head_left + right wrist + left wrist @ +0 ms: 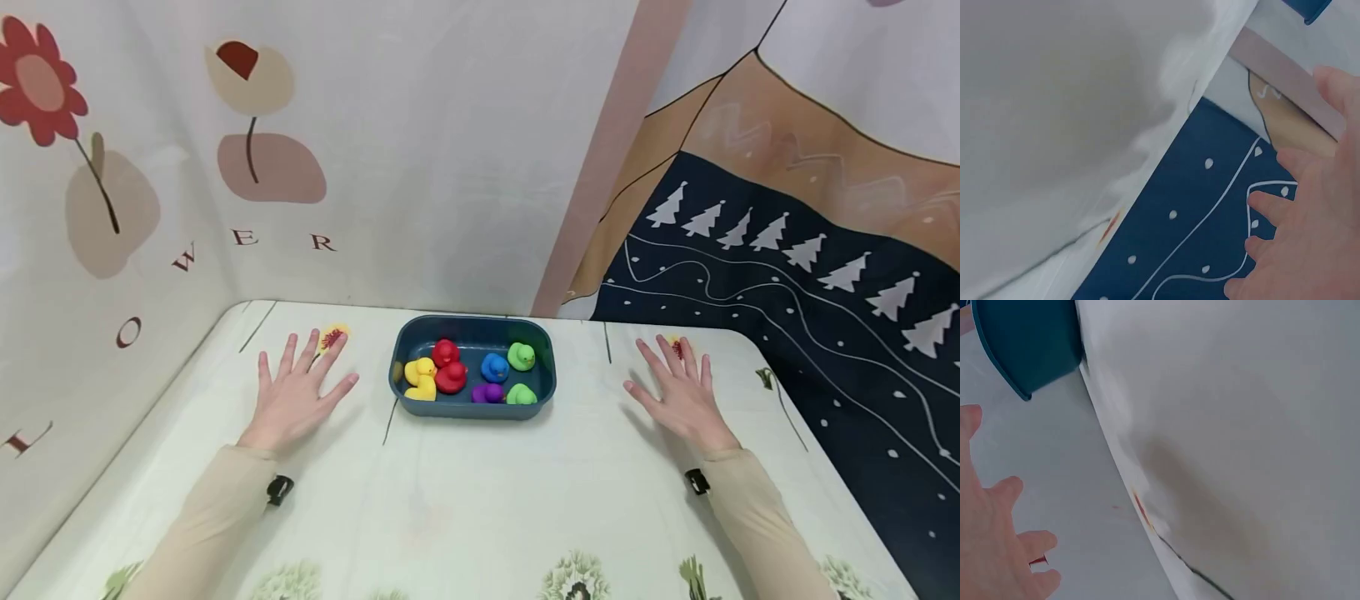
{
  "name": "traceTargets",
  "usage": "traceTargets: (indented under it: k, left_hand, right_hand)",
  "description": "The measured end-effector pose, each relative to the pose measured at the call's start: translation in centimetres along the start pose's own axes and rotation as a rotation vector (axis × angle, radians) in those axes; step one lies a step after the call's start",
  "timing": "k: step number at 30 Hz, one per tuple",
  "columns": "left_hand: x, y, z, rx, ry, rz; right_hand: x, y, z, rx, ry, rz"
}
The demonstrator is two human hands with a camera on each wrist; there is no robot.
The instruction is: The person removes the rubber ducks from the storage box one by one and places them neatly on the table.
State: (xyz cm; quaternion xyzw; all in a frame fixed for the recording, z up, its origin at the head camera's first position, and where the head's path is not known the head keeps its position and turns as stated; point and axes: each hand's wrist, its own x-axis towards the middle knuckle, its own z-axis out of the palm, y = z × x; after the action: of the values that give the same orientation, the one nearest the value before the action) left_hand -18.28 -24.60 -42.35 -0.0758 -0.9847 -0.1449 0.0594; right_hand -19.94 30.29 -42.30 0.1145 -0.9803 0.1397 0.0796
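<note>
A dark blue bin stands at the middle of the table's far side. Inside it are rubber ducks: yellow ones at the left, red ones beside them, a blue one, a purple one and green ones at the right. Left of the bin, my left hand is held with its fingers spread and nothing in it. On the other side, my right hand is likewise spread, apart from the bin. Each wrist view shows its hand with only a corner of the bin.
The table has a white cloth with printed flowers. Behind it hangs a pale curtain with flower and letter prints. A dark blue cloth with white trees hangs at the right. Black wrist devices sit at both cuffs.
</note>
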Motion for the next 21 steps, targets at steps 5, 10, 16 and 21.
traceTargets:
  k: [5, 10, 16, 21]
  left_hand:
    - [0.9, 1.2, 0.4, -0.049, -0.016, 0.009]
    - [2.0, 2.5, 1.1, -0.091, -0.034, 0.027]
    - [3.2, 4.0, 1.7, -0.154, -0.07, 0.051]
    - [3.9, 5.2, 2.2, -0.212, -0.1, 0.062]
  right_hand:
    - [1.1, -1.4, 0.4, 0.021, -0.017, -0.025]
    - [2.3, -3.2, 1.1, 0.069, -0.039, -0.067]
    - [3.4, -5.4, 1.7, 0.188, -0.032, -0.122]
    - [4.3, -7.0, 2.3, 0.221, -0.022, -0.18]
